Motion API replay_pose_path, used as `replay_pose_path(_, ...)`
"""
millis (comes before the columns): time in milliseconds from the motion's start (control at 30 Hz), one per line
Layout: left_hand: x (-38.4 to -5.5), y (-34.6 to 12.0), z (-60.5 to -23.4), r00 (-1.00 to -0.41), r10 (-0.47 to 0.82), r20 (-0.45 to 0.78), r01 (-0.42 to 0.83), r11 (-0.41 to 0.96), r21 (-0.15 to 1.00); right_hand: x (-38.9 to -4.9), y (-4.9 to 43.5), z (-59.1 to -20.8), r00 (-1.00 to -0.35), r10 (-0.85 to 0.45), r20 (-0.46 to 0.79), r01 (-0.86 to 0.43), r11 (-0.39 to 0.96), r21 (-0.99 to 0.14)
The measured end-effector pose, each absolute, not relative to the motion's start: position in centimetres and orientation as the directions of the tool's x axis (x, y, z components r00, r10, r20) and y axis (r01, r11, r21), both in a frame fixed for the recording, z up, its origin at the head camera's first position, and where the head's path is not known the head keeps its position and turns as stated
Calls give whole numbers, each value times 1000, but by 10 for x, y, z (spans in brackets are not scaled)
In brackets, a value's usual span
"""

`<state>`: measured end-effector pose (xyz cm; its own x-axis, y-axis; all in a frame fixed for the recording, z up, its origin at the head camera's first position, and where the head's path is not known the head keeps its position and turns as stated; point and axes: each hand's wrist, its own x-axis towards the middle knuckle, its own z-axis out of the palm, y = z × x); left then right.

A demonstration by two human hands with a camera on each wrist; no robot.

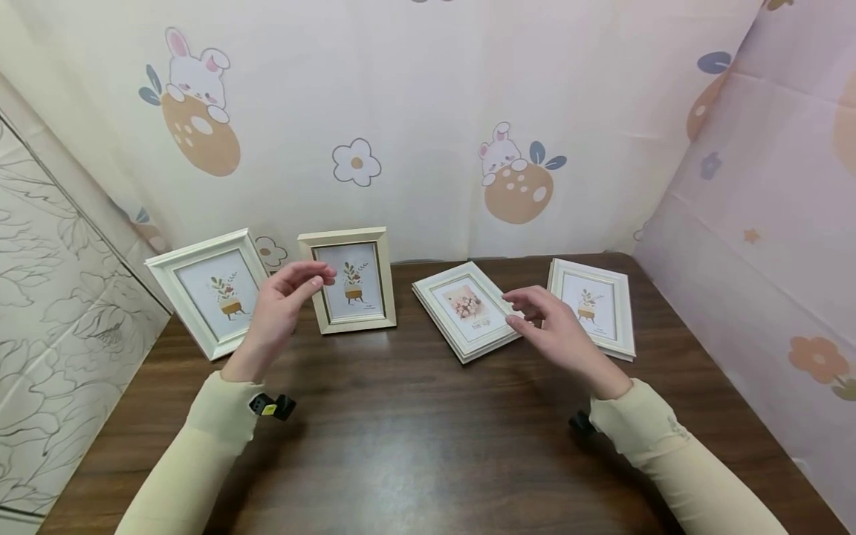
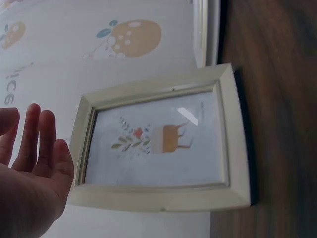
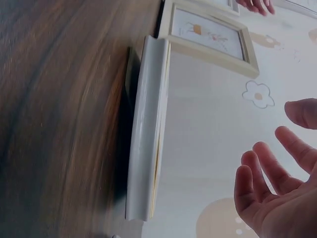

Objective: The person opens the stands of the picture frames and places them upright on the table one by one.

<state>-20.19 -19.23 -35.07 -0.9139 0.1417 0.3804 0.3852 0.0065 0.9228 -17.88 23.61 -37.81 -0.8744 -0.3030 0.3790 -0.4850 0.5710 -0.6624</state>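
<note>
Patterned curtain (image 1: 428, 111) across the top; dark wooden table (image 1: 414, 431) below, bare at centre. Four frames along its far edge. Left hand (image 1: 277, 312) relaxed beside cream frame (image 1: 351, 281); right hand (image 1: 558, 334) loose over flat frame (image 1: 461, 308).

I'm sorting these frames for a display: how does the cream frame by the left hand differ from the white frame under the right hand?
The cream frame stands upright against the wall; the white frame lies flat on the table. The cream frame shows a potted plant, the white frame pinkish flowers. The cream frame has a plain bevelled border, the white frame a stepped one. Both are portrait frames, and neither hand grips one.
</note>
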Motion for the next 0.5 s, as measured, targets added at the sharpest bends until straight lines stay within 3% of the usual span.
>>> replay_pose_path(500,-177,-164,-381,-885,362,293,336,62,940,-206,241,-379,-908,-211,363,-413,603,-683)
